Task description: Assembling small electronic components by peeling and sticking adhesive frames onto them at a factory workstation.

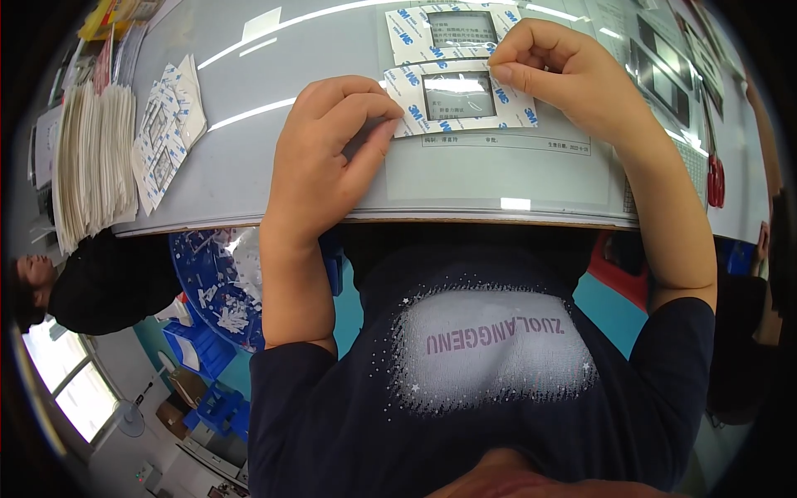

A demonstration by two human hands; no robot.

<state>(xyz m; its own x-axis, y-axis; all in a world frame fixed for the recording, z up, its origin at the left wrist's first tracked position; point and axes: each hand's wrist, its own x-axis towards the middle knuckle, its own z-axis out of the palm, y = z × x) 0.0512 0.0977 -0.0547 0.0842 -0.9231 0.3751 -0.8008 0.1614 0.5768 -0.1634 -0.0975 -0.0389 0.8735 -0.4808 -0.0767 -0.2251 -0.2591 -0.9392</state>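
Note:
A white adhesive-backed sheet with blue print [407, 91] lies on the table, a dark-rimmed rectangular window in its middle. My left hand [332, 145] is closed, with thumb and forefinger at the sheet's left edge. At the upper right part of the same sheet, my right hand [552, 75] pinches with thumb and forefinger; the exact spot gripped is partly covered by the fingertips. Just beyond lies a second similar sheet [408, 37], its near edge against the first. Beneath both, a printed paper [506, 143] shows through the glossy table surface.
On the left stand a thick stack of white sheets [91, 166] and a loose pile of similar windowed sheets [170, 124]. Dark framed panels [660, 50] and a red-handled tool [716, 183] lie on the right. Below the table edge is a blue bin with scraps [216, 282]. Another person [108, 282] is at far left.

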